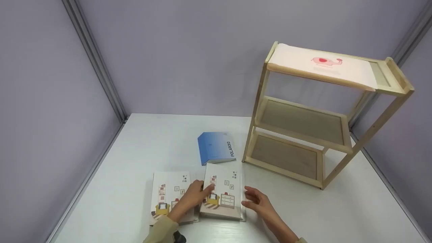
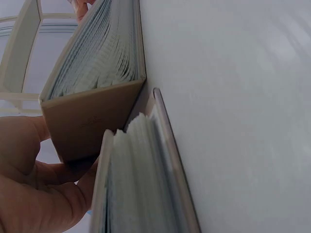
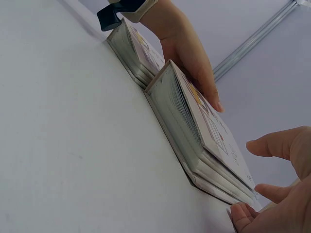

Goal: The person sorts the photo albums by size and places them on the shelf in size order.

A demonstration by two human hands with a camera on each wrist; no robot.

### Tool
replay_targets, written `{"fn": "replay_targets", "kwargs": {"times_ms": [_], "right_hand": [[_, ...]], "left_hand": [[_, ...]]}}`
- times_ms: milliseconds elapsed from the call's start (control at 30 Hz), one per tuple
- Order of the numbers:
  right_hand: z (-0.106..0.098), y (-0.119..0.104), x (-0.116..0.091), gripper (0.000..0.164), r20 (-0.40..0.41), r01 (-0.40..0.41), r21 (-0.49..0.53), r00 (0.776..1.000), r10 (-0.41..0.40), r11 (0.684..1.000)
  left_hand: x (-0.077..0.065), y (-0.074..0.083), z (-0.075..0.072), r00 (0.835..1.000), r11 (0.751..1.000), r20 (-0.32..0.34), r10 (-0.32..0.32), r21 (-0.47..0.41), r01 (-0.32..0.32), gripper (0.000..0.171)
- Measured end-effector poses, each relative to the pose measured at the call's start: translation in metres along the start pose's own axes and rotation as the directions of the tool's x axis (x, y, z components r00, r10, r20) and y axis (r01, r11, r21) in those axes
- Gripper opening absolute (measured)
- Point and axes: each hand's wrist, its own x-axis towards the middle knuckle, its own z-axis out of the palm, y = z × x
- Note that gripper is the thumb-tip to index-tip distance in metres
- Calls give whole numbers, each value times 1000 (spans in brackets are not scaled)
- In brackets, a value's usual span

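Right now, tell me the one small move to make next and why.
I'd probably close the right hand on the opening edge of the right-hand white album. The left hand holds that album at its spine side, while the right hand, thumb and fingers apart, is beside the opposite edge without gripping it.

1. We see a thick white album (image 1: 224,184), printed with small coloured pictures, lying closed and flat at six o'clock in the head view.
2. Beside it, at seven o'clock, we see a matching album (image 1: 168,191), also closed.
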Motion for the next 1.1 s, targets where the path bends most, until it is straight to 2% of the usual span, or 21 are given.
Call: {"fn": "replay_targets", "kwargs": {"times_ms": [267,467,767,1000,1100], "right_hand": [[1,2,-2,68,-17,17,28,1000,-16,999],[1,4,-4,73,-26,24,51,999,-23,998],[2,10,-8,80,2,51,101,999,-51,994],[6,13,-12,89,-4,71,55,998,-71,996],[7,14,-13,93,-8,68,35,998,-68,997]], "left_hand": [[-1,-2,3,1000,1000,-1,21,21,-21,43],[-1,-1,4,1000,999,12,7,47,-8,56],[-4,0,3,996,995,62,63,-82,-58,60],[-5,1,3,989,982,107,102,-173,-82,57],[-5,0,5,986,977,130,103,-197,-77,61]]}}
